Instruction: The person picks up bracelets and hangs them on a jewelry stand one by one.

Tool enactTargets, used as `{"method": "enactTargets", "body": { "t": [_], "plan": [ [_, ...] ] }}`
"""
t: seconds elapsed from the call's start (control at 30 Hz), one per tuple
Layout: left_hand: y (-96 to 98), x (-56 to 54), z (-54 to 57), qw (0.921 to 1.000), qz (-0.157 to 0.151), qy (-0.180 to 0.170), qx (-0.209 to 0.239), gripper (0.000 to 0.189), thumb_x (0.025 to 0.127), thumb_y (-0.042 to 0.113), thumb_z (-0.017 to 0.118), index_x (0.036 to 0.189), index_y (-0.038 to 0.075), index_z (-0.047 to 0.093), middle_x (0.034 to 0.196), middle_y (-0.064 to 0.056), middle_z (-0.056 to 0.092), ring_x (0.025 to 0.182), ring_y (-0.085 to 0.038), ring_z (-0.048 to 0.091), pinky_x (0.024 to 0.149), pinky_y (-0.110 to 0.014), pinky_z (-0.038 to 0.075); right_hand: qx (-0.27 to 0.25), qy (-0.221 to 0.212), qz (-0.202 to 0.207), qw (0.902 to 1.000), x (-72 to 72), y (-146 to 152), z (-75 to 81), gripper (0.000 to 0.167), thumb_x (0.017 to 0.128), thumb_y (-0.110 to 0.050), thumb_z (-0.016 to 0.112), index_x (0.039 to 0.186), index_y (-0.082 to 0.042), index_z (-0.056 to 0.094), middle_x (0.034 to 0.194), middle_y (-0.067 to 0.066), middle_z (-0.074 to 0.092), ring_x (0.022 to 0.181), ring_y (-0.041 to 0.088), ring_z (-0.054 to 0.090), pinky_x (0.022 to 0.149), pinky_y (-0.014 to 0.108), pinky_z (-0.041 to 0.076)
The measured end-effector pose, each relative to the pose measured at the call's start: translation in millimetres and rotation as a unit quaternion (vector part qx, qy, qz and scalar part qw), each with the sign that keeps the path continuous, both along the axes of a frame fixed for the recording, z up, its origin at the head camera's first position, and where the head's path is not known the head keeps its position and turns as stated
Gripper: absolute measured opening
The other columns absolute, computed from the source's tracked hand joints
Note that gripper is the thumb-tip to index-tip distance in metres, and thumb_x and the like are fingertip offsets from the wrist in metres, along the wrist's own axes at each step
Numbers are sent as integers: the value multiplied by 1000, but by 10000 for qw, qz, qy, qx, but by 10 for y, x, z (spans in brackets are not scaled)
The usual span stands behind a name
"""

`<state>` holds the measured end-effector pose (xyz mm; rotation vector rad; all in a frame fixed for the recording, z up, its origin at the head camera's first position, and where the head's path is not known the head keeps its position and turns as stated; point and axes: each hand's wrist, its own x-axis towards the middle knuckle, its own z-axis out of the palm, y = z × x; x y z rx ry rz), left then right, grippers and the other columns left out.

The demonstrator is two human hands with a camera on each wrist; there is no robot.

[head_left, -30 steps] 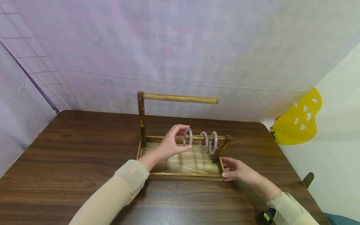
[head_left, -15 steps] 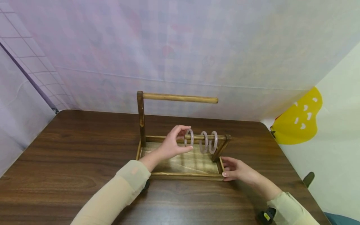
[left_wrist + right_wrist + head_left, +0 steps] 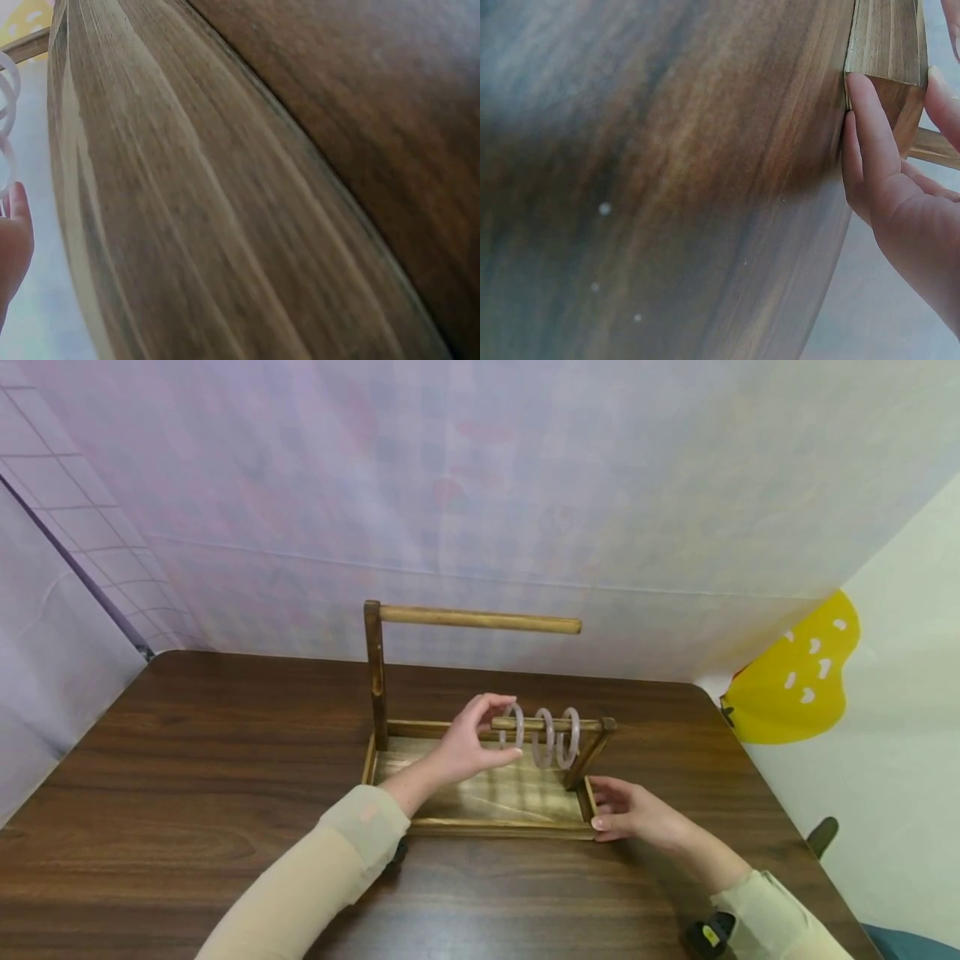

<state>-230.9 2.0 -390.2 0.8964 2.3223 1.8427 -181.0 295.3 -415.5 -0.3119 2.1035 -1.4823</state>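
Note:
A wooden bangle rack, with a shallow tray base [image 3: 495,829], carries a tall upper bar [image 3: 480,619] and a lower bar [image 3: 495,724]. Between thumb and fingertips, my left hand [image 3: 459,750] pinches a pale translucent bangle [image 3: 520,737], which encircles the lower bar near its free left end. Two similar bangles hang farther right on that bar, one in the middle [image 3: 551,739] and one closer to the post [image 3: 575,737]. My right hand [image 3: 647,817] grips the tray's front right corner, fingers and thumb on either side of it in the right wrist view.
The rack stands on a dark brown wooden table [image 3: 225,777]. A pale patterned curtain [image 3: 450,510] hangs behind. On the right, a yellow decoration [image 3: 798,672] is beside the table edge. The upper bar runs above and behind the lower one.
My left hand has moved slightly right, carrying the bangle from the lower bar's tip farther onto it. The right hand and the other two bangles stay put.

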Motion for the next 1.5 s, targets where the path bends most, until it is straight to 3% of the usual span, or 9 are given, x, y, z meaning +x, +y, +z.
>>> {"method": "enactTargets", "body": {
  "t": [0.47, 0.7, 1.03, 1.2, 1.5],
  "plan": [
    [109, -11, -22, 9998, -23, -56, 175, 64, 79, 8, 72, 136, 7, 43, 132, -16, 44, 119, -27, 43, 101, -41, 41, 9, 12, 3, 10000, 2, -3, 10, 83, 86, -10, 66, 140, 19, 10, 130, 44, 31, 105, 24, 55, 80, 39, 57],
    [161, -11, -33, 9997, -27, -112, 214, 64, 79, 9, 72, 135, 8, 43, 131, -14, 45, 119, -29, 43, 100, -49, 41, 1, -10, -10, 10000, 3, -4, 8, 82, 86, -10, 65, 140, 19, 11, 129, 43, 33, 104, 22, 56, 80, 40, 57],
    [186, -19, -53, 9992, -61, -217, 328, 62, 80, 9, 71, 135, 8, 44, 134, -15, 44, 121, -29, 43, 102, -41, 41, -15, -8, -23, 10000, -2, -2, 0, 81, 87, -9, 65, 140, 19, 11, 130, 43, 32, 105, 24, 55, 80, 40, 57],
    [198, -21, -56, 9971, -196, -481, 556, 63, 80, 6, 70, 137, 7, 42, 136, -14, 42, 124, -30, 42, 100, -38, 45, -35, 7, -34, 10000, -7, 1, -8, 82, 86, -9, 66, 140, 19, 11, 129, 43, 33, 103, 22, 56, 80, 39, 57],
    [187, -48, -57, 9949, -454, -526, 728, 67, 81, 1, 68, 140, 4, 37, 137, -20, 39, 125, -32, 40, 102, -37, 45, -17, -12, -37, 10000, -6, -3, -6, 82, 87, -9, 65, 140, 19, 11, 130, 43, 32, 103, 22, 56, 80, 40, 57]
  ]
}}
